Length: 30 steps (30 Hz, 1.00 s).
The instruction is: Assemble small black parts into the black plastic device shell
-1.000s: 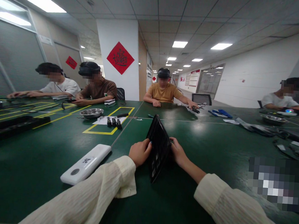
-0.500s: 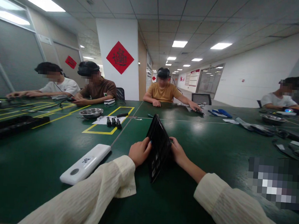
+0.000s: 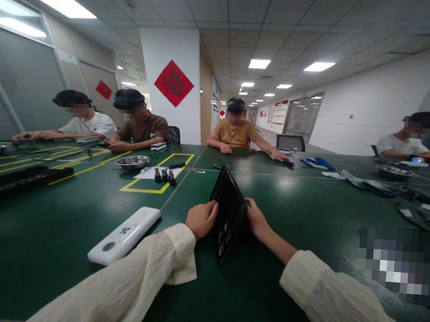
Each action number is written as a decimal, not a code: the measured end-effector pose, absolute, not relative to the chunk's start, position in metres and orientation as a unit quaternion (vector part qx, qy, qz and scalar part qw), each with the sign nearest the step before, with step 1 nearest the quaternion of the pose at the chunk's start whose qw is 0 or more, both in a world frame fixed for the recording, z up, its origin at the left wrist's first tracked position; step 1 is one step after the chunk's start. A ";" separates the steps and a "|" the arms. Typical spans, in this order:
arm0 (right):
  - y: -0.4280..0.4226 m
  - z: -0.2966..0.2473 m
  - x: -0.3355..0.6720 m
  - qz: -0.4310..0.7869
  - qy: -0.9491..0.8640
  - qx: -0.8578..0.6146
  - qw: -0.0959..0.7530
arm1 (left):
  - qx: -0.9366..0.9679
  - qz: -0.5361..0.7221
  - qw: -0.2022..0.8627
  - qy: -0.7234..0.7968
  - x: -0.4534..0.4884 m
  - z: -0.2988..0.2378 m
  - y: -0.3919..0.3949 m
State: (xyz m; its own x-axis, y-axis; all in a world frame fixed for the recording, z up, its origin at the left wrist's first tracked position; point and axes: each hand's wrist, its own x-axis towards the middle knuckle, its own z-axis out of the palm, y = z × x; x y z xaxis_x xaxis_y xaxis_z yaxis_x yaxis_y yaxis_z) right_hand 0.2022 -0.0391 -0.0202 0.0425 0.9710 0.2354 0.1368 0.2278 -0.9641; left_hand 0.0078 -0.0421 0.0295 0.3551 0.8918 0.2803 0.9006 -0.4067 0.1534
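Between my hands a black flat rectangular panel (image 3: 229,216) stands tilted on edge above the green tabletop. Its near face shows recesses and several small pale patches, too dark to make out. My left hand (image 3: 202,219) is closed on its left side, the thumb pressed to the inner face near a small bluish spot. On the right, my right hand (image 3: 257,218) grips the opposite edge, with most of its fingers hidden behind the panel. A white power bank (image 3: 125,236) marked 26 lies beside my left forearm.
Ahead on the green table (image 3: 300,207) are a metal bowl (image 3: 133,162) and small black clips (image 3: 164,176) on paper. A long black tray (image 3: 23,180) lies left; a blue item (image 3: 317,163) and straps (image 3: 369,184) lie right. Several people sit around the table.
My hands and the panel keep almost the same pose. The whole view has shifted very slightly. Across the table, a person's outstretched hand has moved a little.
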 end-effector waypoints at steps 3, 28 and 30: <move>-0.040 -0.019 0.202 0.383 -0.572 -0.493 0.532 | -0.825 -0.159 0.018 -0.542 0.008 0.031 -0.043; -0.045 -0.011 0.200 0.400 -0.573 -0.504 0.508 | -0.814 -0.144 0.018 -0.562 0.010 0.030 -0.041; -0.043 -0.013 0.200 0.397 -0.575 -0.498 0.514 | -0.816 -0.147 0.021 -0.558 0.010 0.030 -0.042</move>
State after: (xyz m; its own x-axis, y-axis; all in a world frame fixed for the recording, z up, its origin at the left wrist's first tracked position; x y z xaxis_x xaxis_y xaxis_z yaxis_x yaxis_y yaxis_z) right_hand 0.2005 -0.0435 -0.0130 0.0231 0.9803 0.1960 0.1644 0.1896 -0.9680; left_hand 0.0095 -0.0419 0.0298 0.3332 0.9054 0.2632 0.9175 -0.3756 0.1308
